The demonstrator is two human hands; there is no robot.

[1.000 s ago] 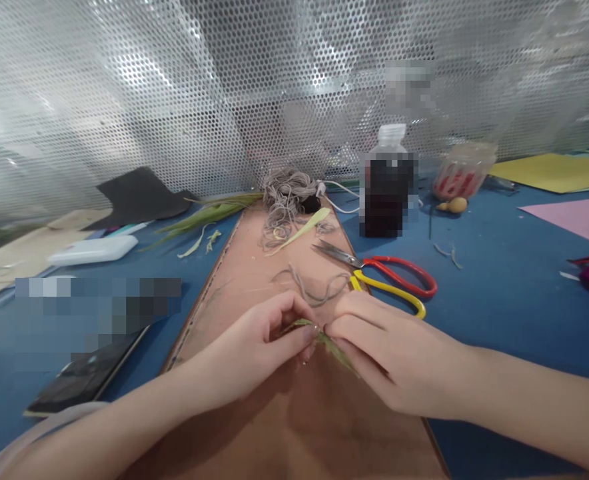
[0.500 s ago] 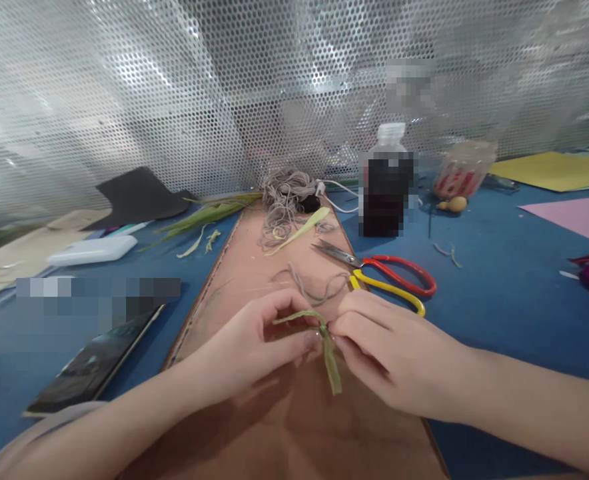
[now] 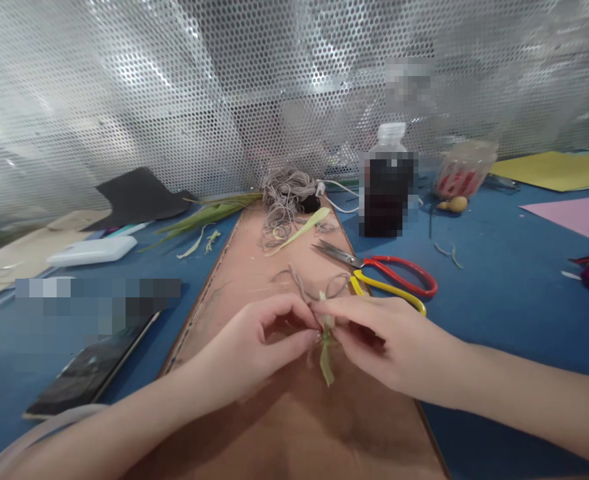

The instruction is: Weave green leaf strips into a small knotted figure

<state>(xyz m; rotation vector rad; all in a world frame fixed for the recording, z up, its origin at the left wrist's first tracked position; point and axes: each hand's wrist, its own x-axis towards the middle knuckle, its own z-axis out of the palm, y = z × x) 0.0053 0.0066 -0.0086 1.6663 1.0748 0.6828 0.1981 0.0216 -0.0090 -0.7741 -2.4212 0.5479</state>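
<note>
My left hand (image 3: pixel 254 347) and my right hand (image 3: pixel 384 343) meet above a brown board (image 3: pixel 284 413). Both pinch a thin green leaf strip (image 3: pixel 326 350) between fingertips, and its loose end hangs down toward the board. A loop of grey thread (image 3: pixel 319 288) lies on the board just beyond my fingers. Scissors (image 3: pixel 384 277) with one red and one yellow handle rest at the board's right edge, close to my right hand.
A tangle of grey thread (image 3: pixel 287 193) and green leaves (image 3: pixel 209 215) lie at the board's far end. A dark bottle (image 3: pixel 387 187) stands behind the scissors. A phone (image 3: pixel 89 373) lies left on the blue table (image 3: pixel 499 300). Perforated metal sheet (image 3: pixel 224 87) closes the back.
The leaf strip has been turned: a loop seen half a second ago is gone and its end now hangs straight down. My right fingers moved left over the left hand's fingertips.
</note>
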